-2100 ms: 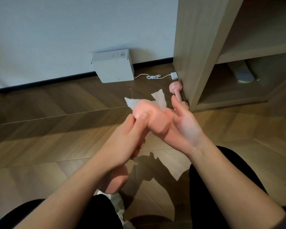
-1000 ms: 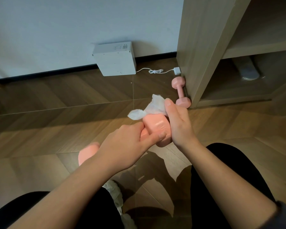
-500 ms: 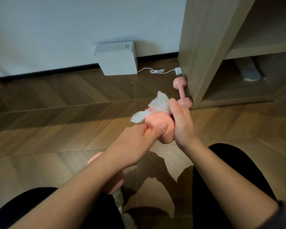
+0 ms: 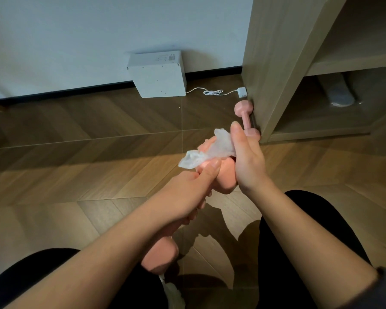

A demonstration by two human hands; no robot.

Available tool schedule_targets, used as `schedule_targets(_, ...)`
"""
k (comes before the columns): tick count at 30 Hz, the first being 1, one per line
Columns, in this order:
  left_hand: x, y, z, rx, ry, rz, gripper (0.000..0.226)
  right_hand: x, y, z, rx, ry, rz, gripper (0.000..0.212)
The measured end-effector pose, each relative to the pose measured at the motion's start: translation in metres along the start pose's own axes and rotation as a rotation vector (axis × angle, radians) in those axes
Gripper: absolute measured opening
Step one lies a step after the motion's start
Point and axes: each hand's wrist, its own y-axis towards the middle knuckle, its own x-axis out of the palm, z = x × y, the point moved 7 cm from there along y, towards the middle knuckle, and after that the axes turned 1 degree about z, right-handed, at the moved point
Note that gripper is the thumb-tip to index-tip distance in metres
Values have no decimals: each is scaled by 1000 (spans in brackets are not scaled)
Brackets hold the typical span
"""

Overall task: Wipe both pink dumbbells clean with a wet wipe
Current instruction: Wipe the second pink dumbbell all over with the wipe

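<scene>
Left hand (image 4: 187, 192) clenched in a grip; right hand (image 4: 249, 161) curled, thumb raised.

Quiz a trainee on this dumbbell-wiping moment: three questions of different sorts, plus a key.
1. True or false: the second dumbbell lies on the floor beside the wooden shelf unit.
2. Fill in: the left hand grips the held dumbbell by its ____.
3. The right hand holds the wet wipe against: A) the held dumbbell; B) the second dumbbell; C) the floor.
Key: 1 true; 2 handle; 3 A.
</scene>
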Motion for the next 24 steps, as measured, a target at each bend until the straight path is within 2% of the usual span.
schedule_targets(3, 3, 2, -1, -23, -12, -55, 73, 5, -1, 5, 96, -14, -100, 39)
schedule_targets(5, 4, 2, -3, -42, 1, -77, 72, 9, -3, 9, 141, -32, -167, 57)
schedule_targets(10, 8, 4, -4, -63, -95, -133, 70, -6, -2, -4, 27, -7, 43, 49)
schedule_targets(13, 13, 6, -1, -72, -133, -220, 63, -9, 4, -6, -30, -16, 91, 46)
schedule_targets(15, 17, 7, -4, -116, -179, -259, 58, -11, 7, -5, -67, -1, 125, 58)
schedule_targets(16, 20, 7, -5, -140, -198, -274, 52, -11, 7, -6, -96, 14, 126, 71)
schedule_targets(18, 23, 8, -8, -174, -227, -274, 32, -11, 8, -6, -133, 32, 139, 87)
schedule_targets(19, 23, 9, -9, -194, -251, -259, 26, -12, 9, -4, -130, 50, 164, 83)
schedule_targets(21, 23, 11, -13, -220, -306, -217, 28, -16, 13, 1, -110, 64, 189, 68)
schedule_targets(24, 22, 14, -14, -232, -384, -169, 21, -16, 15, -1, -197, -81, 111, 45)
